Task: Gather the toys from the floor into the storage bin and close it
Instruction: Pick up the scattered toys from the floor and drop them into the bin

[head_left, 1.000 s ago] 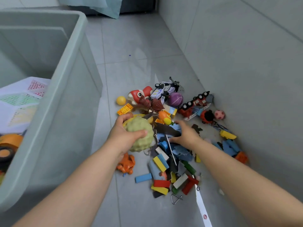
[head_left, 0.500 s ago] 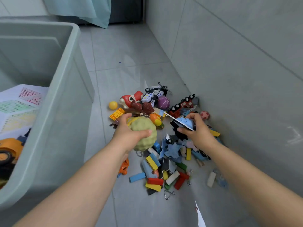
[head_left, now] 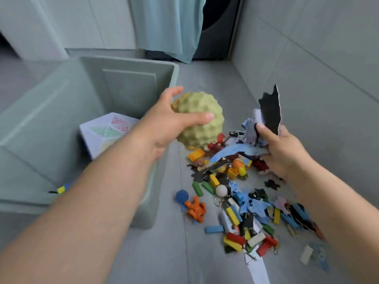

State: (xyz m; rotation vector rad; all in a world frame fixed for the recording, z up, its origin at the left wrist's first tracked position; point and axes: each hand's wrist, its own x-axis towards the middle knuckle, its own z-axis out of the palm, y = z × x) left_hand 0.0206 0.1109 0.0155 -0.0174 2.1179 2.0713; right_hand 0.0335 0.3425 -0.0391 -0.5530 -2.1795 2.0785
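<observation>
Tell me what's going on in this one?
A person is clearing toys off a grey tiled floor. The left hand grips a bumpy yellow-green ball, held up next to the open pale green plastic storage bin, not yet inside it. The right hand clutches a bunch of flat blue and black cut-out pieces above the pile of coloured blocks and small toys lying on the floor.

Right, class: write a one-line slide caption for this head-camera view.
Left hand holds a bumpy green ball beside the open bin; right hand grips flat pieces over the toy pile.
</observation>
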